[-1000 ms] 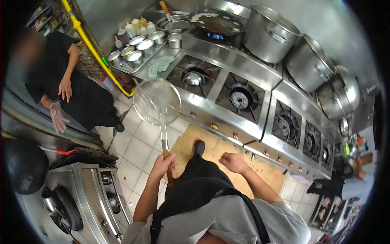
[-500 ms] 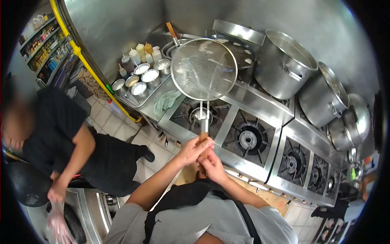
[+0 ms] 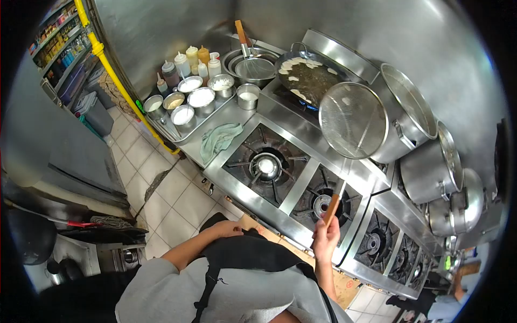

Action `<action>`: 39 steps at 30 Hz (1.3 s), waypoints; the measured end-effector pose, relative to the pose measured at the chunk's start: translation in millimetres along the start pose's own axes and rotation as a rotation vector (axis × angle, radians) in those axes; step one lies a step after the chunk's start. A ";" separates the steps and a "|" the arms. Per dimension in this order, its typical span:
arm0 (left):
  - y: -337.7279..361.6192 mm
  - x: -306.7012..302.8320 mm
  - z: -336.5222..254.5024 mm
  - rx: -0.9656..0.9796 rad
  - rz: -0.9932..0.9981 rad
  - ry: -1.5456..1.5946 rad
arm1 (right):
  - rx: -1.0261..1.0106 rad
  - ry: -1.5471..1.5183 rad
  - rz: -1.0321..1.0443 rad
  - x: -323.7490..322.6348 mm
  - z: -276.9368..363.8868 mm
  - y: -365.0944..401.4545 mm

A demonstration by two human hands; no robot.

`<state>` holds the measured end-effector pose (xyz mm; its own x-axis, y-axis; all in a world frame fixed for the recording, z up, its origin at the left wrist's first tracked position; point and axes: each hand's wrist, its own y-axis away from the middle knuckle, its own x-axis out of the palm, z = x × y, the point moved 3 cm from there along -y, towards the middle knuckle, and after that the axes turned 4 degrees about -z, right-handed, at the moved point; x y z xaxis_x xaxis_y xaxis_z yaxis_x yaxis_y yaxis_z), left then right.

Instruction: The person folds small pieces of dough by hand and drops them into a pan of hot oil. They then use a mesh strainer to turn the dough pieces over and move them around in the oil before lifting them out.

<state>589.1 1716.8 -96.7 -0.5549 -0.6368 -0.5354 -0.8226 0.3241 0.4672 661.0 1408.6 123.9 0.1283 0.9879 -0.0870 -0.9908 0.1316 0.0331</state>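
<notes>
Gas range (image 3: pixel 299 185) lay fwd of R hand (image 3: pixel 327 234), clamped on wooden handle (image 3: pixel 333 209) of mesh strainer (image 3: pixel 353 119), held out fwd; prob. light, stiff, best gripped there. L hand (image 3: pixel 227 229) sat well left, grip unclear.

Single head view, close above chest (image 3: pixel 237 293), facing forward-down onto stove (image 3: pixel 300 185); edges dark, seemingly lens-warped.

Slants left forearm (image 3: pixel 193 249) toward two o'clock across the front of the body, left hand (image 3: pixel 227 230) low at seven o'clock of the view, back upward, curled, fingertips too hidden to read. Points right forearm (image 3: pixel 326 279) roughly toward twelve, right hand (image 3: pixel 327 238) between four and five o'clock, closed in a grip, well apart from the left.
</notes>
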 end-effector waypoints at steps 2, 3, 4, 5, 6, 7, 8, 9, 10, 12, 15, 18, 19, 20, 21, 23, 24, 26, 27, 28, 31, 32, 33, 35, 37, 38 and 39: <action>-1.9 -16.1 1.2 -0.019 -0.070 0.036 | -0.030 0.020 -0.039 0.1 6.3 -2.3; -1.5 -31.6 -1.2 -0.042 -0.145 0.066 | -0.052 0.034 -0.050 0.2 6.4 -4.5; -3.1 -47.7 -3.2 -0.055 -0.155 0.021 | -0.079 0.015 -0.077 2.2 2.8 -7.9; -4.0 -69.8 -7.8 -0.063 -0.174 0.020 | -0.092 -0.018 -0.097 6.8 2.0 -10.5; -3.3 -95.9 -12.9 -0.030 -0.212 0.005 | -0.121 -0.038 -0.125 9.6 -2.0 -14.6; -2.0 -122.4 -12.0 -0.003 -0.251 -0.009 | -0.146 -0.059 -0.147 14.9 -6.1 -19.3; -0.8 -151.8 -8.9 0.086 -0.414 0.014 | -0.131 -0.068 -0.161 23.4 -4.9 -21.7; 2.7 -186.2 -2.3 0.182 -0.575 0.029 | -0.119 -0.078 -0.182 36.0 1.8 -24.2; 13.3 -229.0 1.5 0.199 -0.731 0.052 | -0.085 -0.125 -0.236 50.7 8.7 -25.7; 34.4 -314.3 -4.1 0.237 -0.991 0.093 | -0.045 -0.136 -0.264 75.3 16.2 -31.0; 87.1 -447.2 -5.5 0.290 -1.376 -0.026 | -0.019 -0.100 -0.320 107.9 36.9 -40.7; 154.0 -592.1 18.2 0.249 -1.794 -0.616 | -0.050 -0.044 -0.334 131.1 45.2 -47.5; 175.2 -634.2 18.0 0.291 -1.913 -0.503 | -0.050 -0.035 -0.338 140.5 49.0 -45.9; 199.8 -677.0 21.1 0.233 -1.983 -0.771 | -0.045 -0.028 -0.360 149.8 55.9 -41.8; 219.1 -720.8 25.3 0.300 -2.071 -0.861 | -0.036 -0.019 -0.373 157.2 61.6 -36.9; 239.2 -764.4 17.6 0.235 -2.258 -1.008 | -0.026 0.157 -0.459 165.9 65.0 -28.5; 241.5 -788.2 25.5 0.251 -2.245 -0.994 | -0.040 0.202 -0.478 167.8 63.9 -24.7; 239.3 -834.6 59.6 0.004 -2.334 -0.917 | -0.051 0.262 -0.499 168.9 58.9 -21.6; 229.6 -852.8 80.6 0.001 -2.328 -0.904 | -0.092 0.319 -0.526 167.2 57.7 -21.4; 219.5 -870.0 103.6 0.133 -2.258 -0.756 | -0.133 0.375 -0.547 164.8 57.8 -21.9; 202.6 -846.3 95.1 0.231 -2.220 -0.656 | -0.246 0.494 -0.621 158.6 70.0 -28.1; 200.9 -843.4 96.8 0.181 -2.288 -0.708 | -0.242 0.510 -0.599 157.1 77.1 -33.2; 200.7 -844.7 99.4 0.129 -2.355 -0.761 | -0.270 0.522 -0.600 159.3 89.0 -40.0; 199.0 -859.4 110.1 0.167 -2.413 -0.731 | -0.240 0.526 -0.567 150.3 94.0 -61.7; 201.4 -857.6 98.6 0.148 -2.444 -0.649 | -0.183 0.627 -0.531 150.1 109.9 -88.2; 201.8 -858.2 93.7 0.173 -2.469 -0.547 | -0.210 0.740 -0.526 161.6 132.6 -97.1; 200.6 -862.0 93.7 0.162 -2.474 -0.553 | -0.217 0.775 -0.511 164.7 137.4 -111.7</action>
<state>890.8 2396.3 392.6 0.9264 0.3402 0.1614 0.2630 -0.2780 -0.9239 798.8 1567.9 242.7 0.5602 0.4758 -0.6780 -0.8196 0.4373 -0.3703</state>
